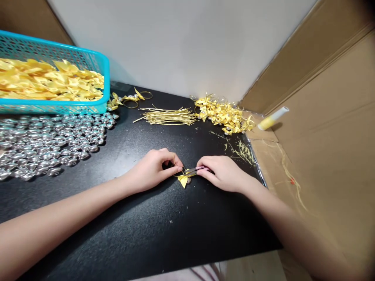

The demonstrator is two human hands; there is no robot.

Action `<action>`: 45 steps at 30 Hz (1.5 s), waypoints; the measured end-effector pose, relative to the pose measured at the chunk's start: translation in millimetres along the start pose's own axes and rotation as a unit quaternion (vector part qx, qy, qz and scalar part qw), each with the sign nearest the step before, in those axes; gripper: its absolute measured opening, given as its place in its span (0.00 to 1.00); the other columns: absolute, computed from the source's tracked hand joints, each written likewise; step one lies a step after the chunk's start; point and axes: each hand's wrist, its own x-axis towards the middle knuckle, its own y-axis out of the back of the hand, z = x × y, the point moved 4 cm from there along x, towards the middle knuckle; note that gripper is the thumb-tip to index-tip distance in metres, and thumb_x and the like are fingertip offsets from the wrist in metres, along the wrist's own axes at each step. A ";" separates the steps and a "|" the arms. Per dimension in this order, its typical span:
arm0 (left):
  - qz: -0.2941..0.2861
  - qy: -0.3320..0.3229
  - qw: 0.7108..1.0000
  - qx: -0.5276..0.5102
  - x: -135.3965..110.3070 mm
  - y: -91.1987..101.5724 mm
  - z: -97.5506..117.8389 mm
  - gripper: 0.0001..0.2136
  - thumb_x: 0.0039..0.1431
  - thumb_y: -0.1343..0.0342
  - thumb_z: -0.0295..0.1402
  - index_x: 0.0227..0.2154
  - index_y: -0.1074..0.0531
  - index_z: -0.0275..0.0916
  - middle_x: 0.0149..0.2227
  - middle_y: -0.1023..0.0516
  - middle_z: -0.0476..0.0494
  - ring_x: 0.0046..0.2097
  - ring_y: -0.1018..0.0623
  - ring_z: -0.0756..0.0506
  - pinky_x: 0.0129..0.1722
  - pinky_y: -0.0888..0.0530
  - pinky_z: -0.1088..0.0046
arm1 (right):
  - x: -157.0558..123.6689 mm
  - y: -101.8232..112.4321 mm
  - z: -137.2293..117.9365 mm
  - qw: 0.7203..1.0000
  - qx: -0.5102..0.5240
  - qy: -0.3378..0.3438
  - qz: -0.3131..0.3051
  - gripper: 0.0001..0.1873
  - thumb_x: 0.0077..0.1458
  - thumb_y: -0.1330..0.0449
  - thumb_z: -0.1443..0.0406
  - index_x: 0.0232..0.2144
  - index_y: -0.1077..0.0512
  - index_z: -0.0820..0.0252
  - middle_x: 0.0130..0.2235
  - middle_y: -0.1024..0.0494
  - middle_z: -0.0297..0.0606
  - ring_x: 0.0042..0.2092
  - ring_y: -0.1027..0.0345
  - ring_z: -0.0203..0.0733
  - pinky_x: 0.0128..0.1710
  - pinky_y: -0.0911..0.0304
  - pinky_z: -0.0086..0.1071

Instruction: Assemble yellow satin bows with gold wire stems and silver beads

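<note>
On the black table (164, 234) the left hand (152, 168) pinches a yellow bow (184, 180) in closed fingertips; the right hand (222, 171) grips a thin tool (195, 170), perhaps small scissors, at the bow. Beyond lie unused silver beads (43, 140) and gold cords (170, 116), then a heap of made bows (225, 113), a blue basket (106, 78) full of ribbon, cardboard (331, 128) and a white wall (181, 39)

A small yellow ribbon bow (184, 180) sits mid-way across the black mat (164, 234); a thin pink tool (197, 169) lies level, its tip touching it.
</note>
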 end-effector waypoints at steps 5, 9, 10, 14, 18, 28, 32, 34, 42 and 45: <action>0.008 -0.005 1.000 -0.012 0.8 -0.5 -0.9 0.09 0.59 0.45 0.39 0.31 0.22 0.42 0.33 0.20 0.48 0.34 0.24 0.47 0.35 0.32 0.72 | 1.9 0.5 0.8 1.000 -0.007 -0.008 0.000 0.10 0.63 0.47 0.61 0.36 0.28 0.60 0.36 0.22 0.37 0.35 0.30 0.38 0.35 0.44 0.30; 0.006 -0.002 1.000 -0.016 1.2 -0.5 -0.1 0.10 0.58 0.45 0.39 0.31 0.22 0.42 0.33 0.19 0.48 0.35 0.24 0.47 0.35 0.32 0.71 | 3.4 -0.4 0.2 1.000 -0.004 -0.003 -0.001 0.11 0.63 0.47 0.61 0.35 0.28 0.60 0.35 0.22 0.37 0.35 0.30 0.38 0.35 0.44 0.30; 0.005 -0.002 1.000 -0.016 1.3 -0.3 0.3 0.10 0.58 0.45 0.39 0.31 0.22 0.42 0.33 0.19 0.48 0.35 0.24 0.47 0.36 0.32 0.71 | 4.0 -0.7 0.1 1.000 -0.003 -0.002 -0.001 0.11 0.63 0.46 0.61 0.35 0.27 0.60 0.35 0.22 0.37 0.35 0.30 0.38 0.35 0.44 0.30; 0.008 -0.004 1.000 -0.019 1.6 0.6 1.1 0.10 0.58 0.45 0.39 0.30 0.22 0.41 0.33 0.19 0.48 0.35 0.24 0.47 0.36 0.32 0.71 | 5.8 -1.4 0.6 1.000 0.009 -0.002 -0.002 0.11 0.62 0.46 0.61 0.34 0.27 0.60 0.34 0.22 0.36 0.34 0.31 0.36 0.34 0.45 0.29; 0.005 0.000 1.000 -0.020 2.0 0.5 0.1 0.10 0.58 0.45 0.39 0.31 0.22 0.41 0.33 0.19 0.48 0.35 0.24 0.47 0.36 0.32 0.71 | 6.8 -1.0 2.0 1.000 0.020 -0.005 -0.005 0.11 0.62 0.45 0.61 0.33 0.27 0.60 0.32 0.23 0.35 0.32 0.33 0.35 0.33 0.47 0.28; 0.004 0.003 1.000 -0.018 2.8 0.2 1.3 0.09 0.58 0.45 0.39 0.31 0.22 0.42 0.33 0.20 0.48 0.35 0.24 0.47 0.36 0.32 0.71 | 9.0 -2.3 3.5 0.999 0.028 -0.011 -0.014 0.11 0.62 0.45 0.61 0.32 0.27 0.60 0.31 0.24 0.33 0.31 0.35 0.34 0.33 0.48 0.28; 0.002 0.003 1.000 -0.018 2.7 -0.2 0.1 0.09 0.58 0.45 0.39 0.31 0.22 0.42 0.33 0.20 0.48 0.35 0.24 0.47 0.36 0.32 0.71 | 9.2 -2.1 3.4 1.000 0.025 -0.011 -0.012 0.11 0.61 0.45 0.61 0.32 0.27 0.60 0.30 0.24 0.33 0.31 0.35 0.34 0.33 0.48 0.28; 0.003 0.004 1.000 -0.019 2.6 -0.3 -0.8 0.09 0.58 0.45 0.39 0.31 0.22 0.42 0.33 0.20 0.48 0.35 0.24 0.47 0.36 0.32 0.71 | 9.4 -2.0 3.5 1.000 0.024 -0.011 -0.011 0.11 0.61 0.45 0.61 0.32 0.27 0.60 0.30 0.24 0.34 0.31 0.35 0.34 0.33 0.48 0.28; 0.001 0.003 1.000 -0.020 1.9 0.2 -0.6 0.09 0.58 0.45 0.39 0.31 0.22 0.42 0.33 0.19 0.48 0.35 0.24 0.47 0.36 0.31 0.72 | 5.6 -0.8 7.0 0.999 0.029 -0.023 0.003 0.10 0.62 0.46 0.61 0.33 0.27 0.60 0.31 0.24 0.33 0.31 0.34 0.34 0.33 0.47 0.28; 0.001 0.002 1.000 -0.024 2.1 0.6 -0.5 0.10 0.58 0.45 0.40 0.31 0.22 0.42 0.34 0.19 0.48 0.35 0.23 0.47 0.35 0.31 0.72 | -2.2 3.1 12.0 0.998 0.039 -0.042 0.017 0.10 0.62 0.46 0.62 0.33 0.27 0.60 0.30 0.24 0.33 0.30 0.35 0.34 0.33 0.47 0.28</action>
